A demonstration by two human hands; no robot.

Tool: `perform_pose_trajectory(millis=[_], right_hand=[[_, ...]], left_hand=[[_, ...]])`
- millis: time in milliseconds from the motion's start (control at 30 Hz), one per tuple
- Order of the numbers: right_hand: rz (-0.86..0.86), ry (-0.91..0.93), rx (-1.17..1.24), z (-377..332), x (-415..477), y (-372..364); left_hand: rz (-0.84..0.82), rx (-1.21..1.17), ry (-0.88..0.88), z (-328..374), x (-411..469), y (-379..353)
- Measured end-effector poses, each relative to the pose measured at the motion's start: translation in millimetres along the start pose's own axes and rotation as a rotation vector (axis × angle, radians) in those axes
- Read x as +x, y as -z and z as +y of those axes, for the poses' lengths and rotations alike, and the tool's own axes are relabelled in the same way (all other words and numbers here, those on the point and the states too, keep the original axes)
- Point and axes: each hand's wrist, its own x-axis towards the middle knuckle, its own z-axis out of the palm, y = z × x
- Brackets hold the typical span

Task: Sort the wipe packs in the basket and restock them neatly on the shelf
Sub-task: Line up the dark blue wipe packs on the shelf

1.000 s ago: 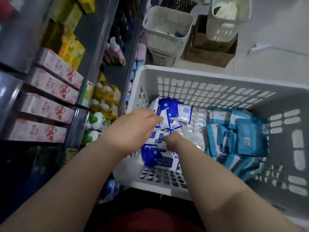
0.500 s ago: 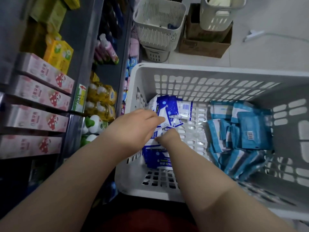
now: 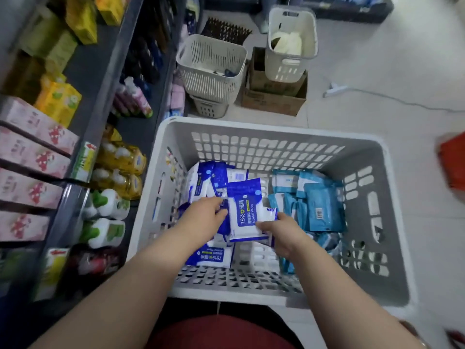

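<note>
A large grey slotted basket [image 3: 274,129] stands on the floor in front of me. Its left half holds dark blue and white alcohol wipe packs [image 3: 201,182]; its right half holds light blue wipe packs [image 3: 319,205]. Between my two hands is a small stack of the blue and white packs [image 3: 245,212], lifted a little above the pile. My left hand [image 3: 203,217] grips the stack's left side and my right hand [image 3: 279,233] grips its lower right edge. One more blue and white pack [image 3: 210,256] lies flat below my hands.
A grey shelf unit [image 3: 75,187] runs along the left with pink boxes, yellow packs and bottles. Beyond the basket stand two cream bins [image 3: 211,69] and a cardboard box [image 3: 274,99]. A red object [image 3: 453,162] lies at the right edge on the tiled floor.
Both hands were buried in the blue and white pile; now they have drawn apart and hold a stack of those packs raised between them. The view has tilted back slightly.
</note>
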Motion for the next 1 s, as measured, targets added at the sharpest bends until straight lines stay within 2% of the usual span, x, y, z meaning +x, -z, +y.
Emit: perform_pose_trajectory(millis=[100,233,300,433,533,600,667,733,867,1000], right_hand=[[-0.051,0.11,-0.017,-2,-18,13],[-0.088,0.209,0.04,-2,-33,22],[-0.115,0.24,0.156,-4,-38,25],[-0.177,0.265,0.493,-5,-40,31],[-0.234,0.218,0.63,-2,-40,24],[-0.289,0.161,0.66,2,-43,15],[-0.32,0.111,0.617,5,-44,11],[-0.297,0.069,0.451,7,-43,13],[-0.217,0.012,0.098,6,-30,16],[-0.091,0.031,-0.202,8,-10,2]], left_hand=[[-0.029,-0.302,0.141,21,4,-15],[0.029,-0.522,0.252,40,6,-25],[0.054,-0.713,0.3,46,4,-28],[0.074,-1.248,0.438,56,3,-32],[0.069,-1.383,0.519,62,4,-38],[0.017,-1.449,0.499,67,3,-40],[0.009,-1.465,0.456,67,3,-42],[0.083,-1.377,0.44,61,5,-40],[0.27,-1.024,0.29,46,2,-18],[0.26,-0.706,0.158,31,-8,16]])
